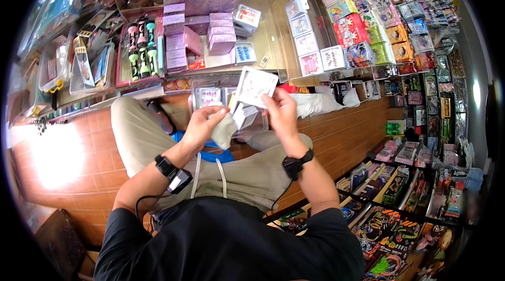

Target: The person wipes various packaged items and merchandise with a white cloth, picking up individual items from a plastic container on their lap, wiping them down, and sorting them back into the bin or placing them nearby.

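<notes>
My right hand [282, 111] grips a flat, square white box with a clear front [255, 85] by its lower right corner, tilted up in front of me. Small decorated pieces show faintly inside it. A crumpled off-white cloth [223, 131] hangs from my left hand [202, 124], pinched between thumb and fingers. Beneath both hands, between my knees, is a clear plastic bin [263, 125], partly hidden by them. Inside lie a white box [244, 116] and a clear-fronted box of purple nail tips [209, 96].
Ahead, a display shelf holds stacked lilac boxes [175, 40] and boxed press-on nails [247, 16]. More clear-fronted boxes [306, 43] line a wooden ledge. Packed merchandise trays [394, 186] stand at right. White plastic bags [315, 103] lie under the shelf. Wooden-look flooring [335, 123] surrounds me.
</notes>
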{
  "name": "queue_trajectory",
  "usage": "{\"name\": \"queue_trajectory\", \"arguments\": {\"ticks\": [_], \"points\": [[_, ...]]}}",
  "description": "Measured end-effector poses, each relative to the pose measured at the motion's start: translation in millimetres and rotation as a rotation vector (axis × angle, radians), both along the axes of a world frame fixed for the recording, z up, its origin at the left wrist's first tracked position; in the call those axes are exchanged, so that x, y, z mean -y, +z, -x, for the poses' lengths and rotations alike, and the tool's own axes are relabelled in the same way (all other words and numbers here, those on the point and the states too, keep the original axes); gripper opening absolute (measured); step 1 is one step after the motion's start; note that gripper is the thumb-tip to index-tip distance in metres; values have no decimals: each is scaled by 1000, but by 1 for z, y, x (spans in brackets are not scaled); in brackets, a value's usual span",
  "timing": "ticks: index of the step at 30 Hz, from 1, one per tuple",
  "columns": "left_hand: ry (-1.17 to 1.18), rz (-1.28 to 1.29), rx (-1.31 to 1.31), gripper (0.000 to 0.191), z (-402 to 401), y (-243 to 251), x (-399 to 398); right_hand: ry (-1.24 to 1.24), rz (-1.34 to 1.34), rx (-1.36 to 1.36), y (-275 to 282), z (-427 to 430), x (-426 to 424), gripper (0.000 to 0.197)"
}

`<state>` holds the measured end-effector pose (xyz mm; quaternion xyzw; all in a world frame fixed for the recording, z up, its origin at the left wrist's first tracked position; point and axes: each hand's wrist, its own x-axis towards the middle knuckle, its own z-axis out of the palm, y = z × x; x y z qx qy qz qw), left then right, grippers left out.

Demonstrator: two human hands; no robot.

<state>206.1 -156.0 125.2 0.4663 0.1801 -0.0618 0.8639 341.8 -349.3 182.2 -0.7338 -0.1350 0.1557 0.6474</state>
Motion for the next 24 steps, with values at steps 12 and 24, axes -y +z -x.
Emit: {"name": "queue_trajectory", "arguments": {"ticks": [12, 24], "points": [[41, 204, -52, 33, 7, -61, -55, -300, 946, 754, 78, -271, 20, 33], [74, 248, -75, 28, 0, -60, -56, -237, 1409, 1043, 51, -301, -26, 34]]}}
